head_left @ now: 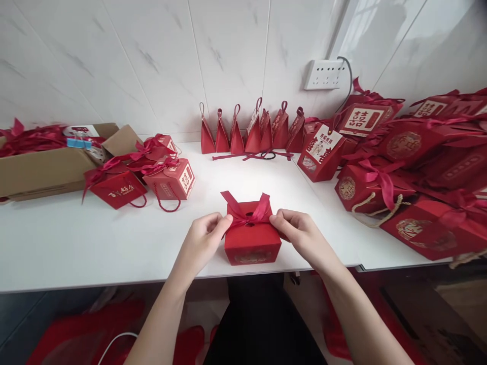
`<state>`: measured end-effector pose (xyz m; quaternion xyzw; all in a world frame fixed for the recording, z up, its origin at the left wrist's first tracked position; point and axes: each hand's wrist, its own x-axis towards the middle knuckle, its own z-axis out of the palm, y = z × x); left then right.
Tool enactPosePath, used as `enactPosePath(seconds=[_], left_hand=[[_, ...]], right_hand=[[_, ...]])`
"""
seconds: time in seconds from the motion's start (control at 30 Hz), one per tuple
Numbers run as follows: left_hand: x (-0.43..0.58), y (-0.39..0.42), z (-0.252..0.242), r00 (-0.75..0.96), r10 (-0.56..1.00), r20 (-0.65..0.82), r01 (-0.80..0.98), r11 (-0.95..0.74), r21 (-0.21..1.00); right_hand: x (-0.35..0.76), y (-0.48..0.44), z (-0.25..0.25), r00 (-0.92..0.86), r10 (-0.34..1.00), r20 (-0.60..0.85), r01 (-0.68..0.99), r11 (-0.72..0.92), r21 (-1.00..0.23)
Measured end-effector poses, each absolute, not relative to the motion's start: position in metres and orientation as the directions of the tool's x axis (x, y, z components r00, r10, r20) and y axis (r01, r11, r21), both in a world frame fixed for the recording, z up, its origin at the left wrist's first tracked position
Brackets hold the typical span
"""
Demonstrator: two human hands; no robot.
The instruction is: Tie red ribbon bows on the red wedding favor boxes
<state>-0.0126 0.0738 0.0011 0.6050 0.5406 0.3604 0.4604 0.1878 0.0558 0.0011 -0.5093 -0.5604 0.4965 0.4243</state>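
Pinching crimson satin ribbon bow (248, 219) atop red cardboard box (252, 241) with left hand (204, 235) at nine o'clock, right hand (300, 232) at three.

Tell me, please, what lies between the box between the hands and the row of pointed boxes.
In the head view, dark ribbon and a black ring lie on the white table, nearer the pointed boxes.

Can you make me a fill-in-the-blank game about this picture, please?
The left hand and right hand hold a ribbon on a box coloured ____.
The brown carton sits on the picture's ____ side.
The biggest pile of boxes lies on the picture's ____ side.
The table is coloured ____.

Missing words: red; left; right; white.
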Motion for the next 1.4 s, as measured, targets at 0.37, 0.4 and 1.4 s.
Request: enactPosePath(seconds=[0.37, 0.4, 1.4], left_hand=[[-0.008, 0.063, -0.024, 0.173, 0.983, 0.070, 0.046, -0.079, 0.996], [-0.006, 0.063, -0.026, 0.165, 0.983, 0.083, 0.040, -0.091, 0.995], [0.000, 0.038, -0.017, -0.248, 0.967, 0.049, 0.158, -0.009, 0.987]], right_hand=[[0.184, 0.057, -0.024, -0.121, 0.990, -0.069, -0.335, -0.106, -0.936], [0.183, 0.057, -0.024, -0.108, 0.991, -0.085, -0.359, -0.119, -0.926], [0.190, 0.050, -0.047, -0.209, 0.954, 0.215, 0.114, 0.242, -0.964]])
